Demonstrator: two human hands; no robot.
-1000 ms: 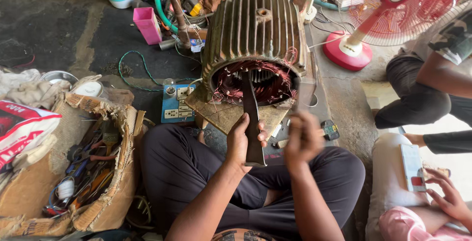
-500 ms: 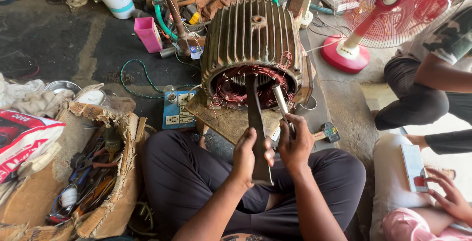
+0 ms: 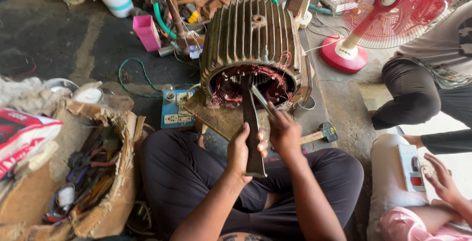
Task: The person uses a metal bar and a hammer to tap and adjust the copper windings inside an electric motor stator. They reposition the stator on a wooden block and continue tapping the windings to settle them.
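A large ribbed motor housing (image 3: 253, 39) lies on its side on a wooden board (image 3: 223, 120), its open end facing me with reddish copper windings (image 3: 231, 86) inside. My left hand (image 3: 241, 150) grips a long flat dark metal bar (image 3: 250, 123) whose far end reaches into the housing's opening. My right hand (image 3: 284, 130) holds a thin metal tool (image 3: 259, 98) that points into the windings beside the bar. I sit cross-legged in dark trousers right behind the board.
A torn cardboard box of hand tools (image 3: 93, 177) stands at my left. A blue power strip (image 3: 176, 111) and a hammer (image 3: 322, 133) lie near the board. A pink fan (image 3: 388, 15) stands at the right, where other people (image 3: 432, 88) sit.
My right hand has picked up the thin tool and brought it to the windings. The bar in my left hand has slid forward into the housing's opening.
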